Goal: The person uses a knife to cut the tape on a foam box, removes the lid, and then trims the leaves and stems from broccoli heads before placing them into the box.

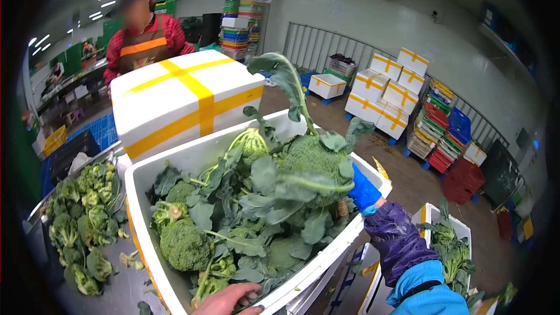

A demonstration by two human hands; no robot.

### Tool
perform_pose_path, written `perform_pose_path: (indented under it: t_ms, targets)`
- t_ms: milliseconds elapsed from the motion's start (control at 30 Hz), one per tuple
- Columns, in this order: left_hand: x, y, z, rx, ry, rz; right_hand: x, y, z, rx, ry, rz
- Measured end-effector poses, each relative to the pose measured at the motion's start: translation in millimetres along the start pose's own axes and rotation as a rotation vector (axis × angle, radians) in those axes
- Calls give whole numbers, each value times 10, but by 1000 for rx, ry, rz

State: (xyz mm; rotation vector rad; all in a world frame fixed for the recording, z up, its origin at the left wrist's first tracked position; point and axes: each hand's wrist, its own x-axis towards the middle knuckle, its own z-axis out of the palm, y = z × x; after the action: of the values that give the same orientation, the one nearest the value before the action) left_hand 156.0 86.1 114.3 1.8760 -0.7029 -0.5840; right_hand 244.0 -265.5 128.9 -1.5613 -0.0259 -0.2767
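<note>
A white foam box (137,210) full of leafy broccoli stands in front of me. My right hand (365,191), in a blue glove, is at the box's right side, holding a large broccoli head (312,160) with long leaves; the fingers are mostly hidden behind it. My left hand (228,300) is bare and rests at the near rim of the box, fingers apart, with nothing seen in it. Near its fingertips are leaves and a broccoli head (185,245) lies further left in the box.
Trimmed broccoli (87,221) lies on a metal table (131,286) at left. Behind the open box is a closed, yellow-taped box (186,99), with a person (146,41) beyond it. Another broccoli box (464,233) stands low at right. Stacked boxes (368,84) and crates line the wall.
</note>
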Motion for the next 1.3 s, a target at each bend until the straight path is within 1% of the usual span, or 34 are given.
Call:
perform_pose_path:
  t_ms: [33,67,100,167,233,300,333,367,433,500,567,633,667,700,767,800,833,900,933,967,1033,1067,1100,1167,1200,1233,1267,1300]
  targets:
    - [6,-12,4,9,-8,11,-61,-78,31,33,2,32]
    - [6,-25,10,-13,-13,3,-61,-139,51,147,49,195]
    - [3,-32,13,-36,-13,-10,-89,-131,24,150,54,191]
    - [32,-78,6,-78,-3,-27,-83,-36,-19,368,-118,216]
    - [12,-55,7,-122,14,-54,35,161,-88,345,-139,236]
    - [9,59,-18,-89,210,22,47,228,-63,322,-160,263]
    - [46,16,27,-306,328,53,18,203,-13,327,-152,279]
    - [63,-24,-96,-67,312,140,3,191,41,333,-147,295]
    - [187,-10,-206,69,496,258,27,215,120,329,-206,283]
    - [396,171,-355,-124,457,279,-38,96,263,313,-303,254]
    - [637,351,-416,-310,243,238,-107,28,453,330,-362,270]
    - [882,247,-289,-667,102,123,-157,36,602,178,-332,237]
    - [799,392,-281,-811,74,13,-161,61,629,265,-310,232]
    - [809,369,-234,-809,77,10,-86,148,530,269,-312,233]
    - [870,316,-125,-1057,104,-8,142,291,214,-459,-390,-133]
    - [885,356,-64,-1042,213,-38,21,-15,269,-489,-197,-18]
    - [902,372,-51,-1042,204,-44,-113,-335,324,-516,-2,97]
    - [980,419,-50,-1209,204,52,-145,-448,142,-687,160,-639]
    - [984,490,-31,-1207,242,92,-462,-697,294,-331,311,-304]
    - [1006,524,-5,-1208,223,90,-623,-809,390,-338,327,-304]
    - [1057,569,72,-1164,392,134,-834,-900,544,-513,218,-132]
    - [1078,564,121,-1165,389,157,-913,-833,639,-494,126,-48]
    - [1063,571,161,-1158,368,152,-1001,-900,725,-524,87,216]
    - [1017,570,220,-1143,349,126,-1025,-740,751,-332,101,243]
    - [994,534,222,-1107,340,110,-1049,-725,728,-324,117,243]
    - [998,448,187,-1097,325,106,-1082,-715,696,-282,28,229]
    - [1028,332,124,-1090,181,109,-1114,-712,664,-237,-60,213]
    - [1024,302,67,-1079,37,111,-1140,-718,633,-225,-44,210]
